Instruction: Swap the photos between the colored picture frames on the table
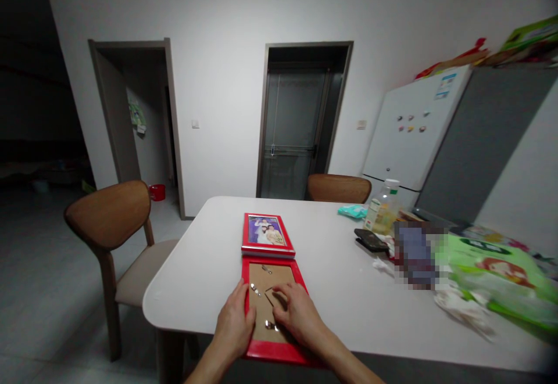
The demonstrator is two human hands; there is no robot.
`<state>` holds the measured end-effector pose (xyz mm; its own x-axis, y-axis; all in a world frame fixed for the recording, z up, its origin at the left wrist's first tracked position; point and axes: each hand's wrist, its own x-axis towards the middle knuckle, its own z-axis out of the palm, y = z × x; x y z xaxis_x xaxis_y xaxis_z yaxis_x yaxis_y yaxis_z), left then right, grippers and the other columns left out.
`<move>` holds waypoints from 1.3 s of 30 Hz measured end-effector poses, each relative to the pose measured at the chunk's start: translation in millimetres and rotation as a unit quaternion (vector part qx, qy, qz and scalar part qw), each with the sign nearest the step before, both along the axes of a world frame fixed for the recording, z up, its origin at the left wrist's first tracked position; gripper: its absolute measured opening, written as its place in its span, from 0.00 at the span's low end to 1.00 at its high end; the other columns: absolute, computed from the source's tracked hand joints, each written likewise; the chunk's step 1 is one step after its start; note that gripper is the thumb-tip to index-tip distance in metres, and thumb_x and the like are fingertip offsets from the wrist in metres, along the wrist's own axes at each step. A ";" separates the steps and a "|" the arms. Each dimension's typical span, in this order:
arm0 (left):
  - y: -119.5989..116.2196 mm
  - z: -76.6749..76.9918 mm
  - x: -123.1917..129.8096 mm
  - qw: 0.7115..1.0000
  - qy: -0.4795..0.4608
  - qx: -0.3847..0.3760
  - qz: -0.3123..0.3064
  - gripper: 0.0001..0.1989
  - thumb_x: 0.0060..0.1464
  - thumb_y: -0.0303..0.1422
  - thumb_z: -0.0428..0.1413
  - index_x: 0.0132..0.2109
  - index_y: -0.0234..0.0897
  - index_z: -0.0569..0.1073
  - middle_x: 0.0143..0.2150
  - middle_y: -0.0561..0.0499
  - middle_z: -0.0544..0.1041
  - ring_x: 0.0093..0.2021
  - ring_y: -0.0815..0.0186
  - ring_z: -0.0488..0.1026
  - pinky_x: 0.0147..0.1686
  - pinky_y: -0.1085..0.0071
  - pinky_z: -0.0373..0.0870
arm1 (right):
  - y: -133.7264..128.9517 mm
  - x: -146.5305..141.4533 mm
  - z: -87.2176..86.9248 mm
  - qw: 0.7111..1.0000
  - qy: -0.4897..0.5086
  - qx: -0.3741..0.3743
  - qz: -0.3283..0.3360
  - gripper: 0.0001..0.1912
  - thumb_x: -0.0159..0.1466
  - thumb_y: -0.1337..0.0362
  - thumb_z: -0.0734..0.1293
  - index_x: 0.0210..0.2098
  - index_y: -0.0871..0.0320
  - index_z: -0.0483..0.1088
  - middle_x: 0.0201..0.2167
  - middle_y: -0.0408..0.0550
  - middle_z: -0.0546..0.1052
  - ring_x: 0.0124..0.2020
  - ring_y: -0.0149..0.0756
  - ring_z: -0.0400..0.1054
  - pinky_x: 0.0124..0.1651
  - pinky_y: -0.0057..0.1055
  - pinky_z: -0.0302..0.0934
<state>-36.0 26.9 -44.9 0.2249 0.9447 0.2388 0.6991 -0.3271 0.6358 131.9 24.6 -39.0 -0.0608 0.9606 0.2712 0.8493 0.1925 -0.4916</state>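
A red picture frame [272, 350] lies face down at the table's near edge, with its brown backing board [258, 332] showing. Metal clips [271, 326] sit along the board's edges. My left hand [235, 321] grips the frame's left side, its thumb over the edge of the board. Bent over the board's right half is my right hand [300, 315], thumb and fingers closed beside a cut line in the board. Whatever those fingers hold is hidden. Touching the far edge, a second red picture frame [246, 234] lies face up with a photo of people in it.
On the white table [331, 302], to the right, are a dark phone [370, 240], a plastic bottle [383, 207], crumpled tissues [464, 308] and a green tissue pack [501, 271]. Wooden chairs stand at the left [111, 215] and far side [340, 186].
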 end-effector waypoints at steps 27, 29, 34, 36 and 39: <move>36.0 7.9 -97.8 0.933 -0.317 -0.158 0.068 0.15 0.41 0.41 0.51 0.32 0.33 0.68 0.25 0.50 0.76 0.27 0.61 0.73 0.26 0.69 0.67 | 3.4 28.4 19.7 0.997 -0.022 -0.014 -0.078 0.20 0.53 0.62 0.60 0.45 0.62 0.65 0.40 0.54 0.70 0.42 0.39 0.62 0.46 0.32 0.53; 40.2 5.6 -109.5 0.942 -0.286 -0.154 0.090 0.13 0.41 0.39 0.51 0.31 0.33 0.68 0.25 0.50 0.75 0.26 0.61 0.73 0.25 0.70 0.67 | 3.6 41.0 9.7 0.991 -0.047 -0.041 -0.121 0.23 0.53 0.60 0.60 0.47 0.62 0.63 0.40 0.55 0.69 0.42 0.40 0.63 0.45 0.32 0.54; 51.1 4.8 -126.3 0.964 -0.184 -0.097 0.164 0.15 0.40 0.33 0.53 0.37 0.30 0.68 0.29 0.47 0.75 0.33 0.56 0.72 0.32 0.64 0.66 | 3.4 36.9 -2.3 0.985 -0.077 -0.037 -0.147 0.26 0.52 0.56 0.59 0.49 0.57 0.61 0.43 0.55 0.66 0.43 0.44 0.61 0.42 0.36 0.55; 49.2 9.9 -124.3 0.968 -0.151 -0.053 0.191 0.21 0.39 0.31 0.53 0.44 0.30 0.66 0.38 0.43 0.73 0.43 0.53 0.69 0.41 0.61 0.63 | 3.6 32.3 -3.8 0.986 -0.084 -0.036 -0.136 0.20 0.52 0.60 0.59 0.45 0.54 0.65 0.48 0.55 0.63 0.46 0.45 0.59 0.43 0.37 0.54; 33.9 19.7 -101.4 0.979 -0.106 0.021 0.174 0.22 0.41 0.30 0.52 0.48 0.33 0.64 0.49 0.43 0.67 0.53 0.57 0.60 0.51 0.63 0.54 | 3.8 31.8 -5.0 0.989 -0.079 -0.048 -0.118 0.16 0.51 0.68 0.57 0.37 0.54 0.70 0.51 0.54 0.60 0.48 0.44 0.58 0.45 0.38 0.53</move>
<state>-137.4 60.8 -25.2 -0.1678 0.9437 0.2850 0.6270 -0.1209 0.7696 163.7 28.4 -44.0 0.1345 0.9737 0.1841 0.9323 -0.0614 -0.3564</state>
